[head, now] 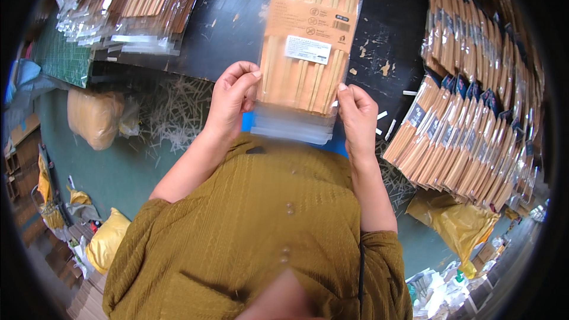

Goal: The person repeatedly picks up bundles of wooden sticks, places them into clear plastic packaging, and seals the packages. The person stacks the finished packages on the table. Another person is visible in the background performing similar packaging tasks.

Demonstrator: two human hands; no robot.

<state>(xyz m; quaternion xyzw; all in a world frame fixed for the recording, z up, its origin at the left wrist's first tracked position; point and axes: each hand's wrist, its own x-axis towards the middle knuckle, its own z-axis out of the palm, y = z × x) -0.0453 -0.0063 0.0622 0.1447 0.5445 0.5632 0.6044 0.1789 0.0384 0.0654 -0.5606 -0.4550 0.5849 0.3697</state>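
A clear plastic sleeve [291, 125] encloses a kraft card pack of chopsticks [306, 84] in front of me, its flap end towards my body. My left hand [235, 93] pinches the sleeve's left edge between thumb and bent fingers. On the opposite edge, my right hand [359, 113] grips near the lower corner with thumb and forefinger. A white printed label [307, 49] sits on the pack, over the chopsticks. Part of a blue surface [340, 144] shows beneath the flap.
Many sleeved packs [129, 4] lie overlapped at the upper left, beside a green cutting mat [62, 62]. Stacked chopstick packs [462, 138] fill the right side of the black table [386, 49]. White strips litter the floor [178, 111]; a yellow bag [109, 238] lies at left.
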